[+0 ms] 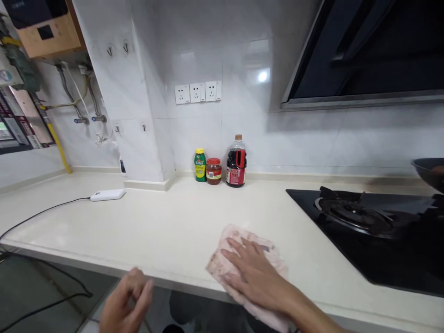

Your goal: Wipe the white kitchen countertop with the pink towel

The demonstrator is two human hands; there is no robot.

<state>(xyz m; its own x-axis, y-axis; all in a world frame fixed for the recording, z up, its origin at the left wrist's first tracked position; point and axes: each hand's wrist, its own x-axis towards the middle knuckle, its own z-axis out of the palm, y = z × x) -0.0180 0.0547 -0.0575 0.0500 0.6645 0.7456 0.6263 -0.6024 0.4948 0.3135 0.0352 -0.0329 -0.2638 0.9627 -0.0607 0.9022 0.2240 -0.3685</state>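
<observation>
My right hand (251,270) lies flat with its fingers spread on a pale pink cloth (236,232), pressing it against the white countertop (166,226). The cloth has brownish marks, and part of it hangs over the counter's front edge. In front of that edge, lower left, my left hand (126,300) is closed, its fingers curled in and the thumb up. I see nothing inside it, and it is apart from the counter and the cloth.
Against the back wall stand a green bottle with a yellow cap (200,165), a red-lidded jar (213,171) and a large dark sauce bottle (236,164). A black gas stove (357,217) is at right, under a range hood (360,55). A white device (107,194) trails a black cable.
</observation>
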